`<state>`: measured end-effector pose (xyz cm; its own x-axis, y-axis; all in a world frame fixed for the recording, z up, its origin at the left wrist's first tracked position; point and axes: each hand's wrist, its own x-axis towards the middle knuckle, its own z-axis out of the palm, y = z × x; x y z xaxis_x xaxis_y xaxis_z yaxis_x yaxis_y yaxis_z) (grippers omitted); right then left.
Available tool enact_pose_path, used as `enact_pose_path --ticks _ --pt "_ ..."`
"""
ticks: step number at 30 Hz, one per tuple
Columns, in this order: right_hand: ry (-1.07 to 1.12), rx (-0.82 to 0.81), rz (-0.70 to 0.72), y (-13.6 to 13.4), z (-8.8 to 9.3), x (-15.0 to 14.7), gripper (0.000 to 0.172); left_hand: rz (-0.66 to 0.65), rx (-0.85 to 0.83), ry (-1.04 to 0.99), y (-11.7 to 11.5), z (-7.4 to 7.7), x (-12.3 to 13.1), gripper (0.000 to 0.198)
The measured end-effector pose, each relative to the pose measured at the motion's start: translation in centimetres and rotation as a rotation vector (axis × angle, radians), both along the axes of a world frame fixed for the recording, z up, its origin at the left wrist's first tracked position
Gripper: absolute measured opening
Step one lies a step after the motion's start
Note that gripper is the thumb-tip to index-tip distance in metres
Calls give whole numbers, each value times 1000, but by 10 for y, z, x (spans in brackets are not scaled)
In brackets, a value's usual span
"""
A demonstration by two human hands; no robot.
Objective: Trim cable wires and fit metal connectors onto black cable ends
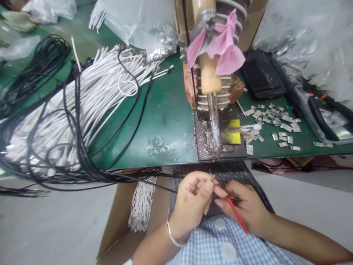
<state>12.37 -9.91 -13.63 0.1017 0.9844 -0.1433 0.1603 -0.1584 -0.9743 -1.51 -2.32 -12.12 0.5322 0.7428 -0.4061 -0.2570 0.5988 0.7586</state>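
Note:
My left hand [194, 202] is closed in a pinch around the end of a black cable [168, 190], and tiny coloured wires show at the fingertips. My right hand [244, 206] grips a slim red-handled tool [237, 215], whose tip reaches toward the pinched wire end; its exact kind is hard to make out. Both hands are close together above my lap, just below the table's front edge. Above them hangs a soldering iron [211, 73] with a wooden handle and pink cloth tied around it, its whitish tip pointing down over a dark plate [205, 143].
Black and white cables [91, 95] are heaped on the green table [165, 121]. Small metal connectors [286, 127] lie scattered at right, below a black phone [261, 75]. A yellow sponge [234, 138] rests on the plate. A cardboard box [121, 221] with white cables stands beneath.

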Motion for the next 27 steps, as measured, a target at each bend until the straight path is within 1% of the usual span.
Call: enact_pose_path --ticks 4,5,8,9,10,11,14,15,19,23,27 --pt "99 -46 -20 0 1 -3 28 14 -1 -8 0 -1 2 27" --pt "112 -44 -61 0 0 -4 28 14 8 -6 -1 -2 2 26" --pt "101 -47 -265 -3 -1 0 29 6 45 2 -2 -4 0 24" --pt "71 -34 -308 -4 -2 3 29 4 48 4 -2 -4 -1 24" --pt "27 -13 -309 -5 -2 7 28 1 45 6 -2 -4 -1 24" --pt "-29 15 -268 -5 -2 10 27 -2 38 9 -1 -4 -2 24" --pt "-219 137 -83 -3 2 21 24 -15 33 25 0 -3 -3 26" --pt "-287 178 -44 0 5 24 23 -20 36 30 -1 -3 -3 27" --pt "-548 335 18 12 16 36 22 -41 42 28 -2 -2 -4 27" --pt "-752 372 141 19 22 48 24 -58 76 74 -3 2 -5 29" --pt "-871 370 232 18 22 59 29 -61 122 144 -2 7 -5 33"
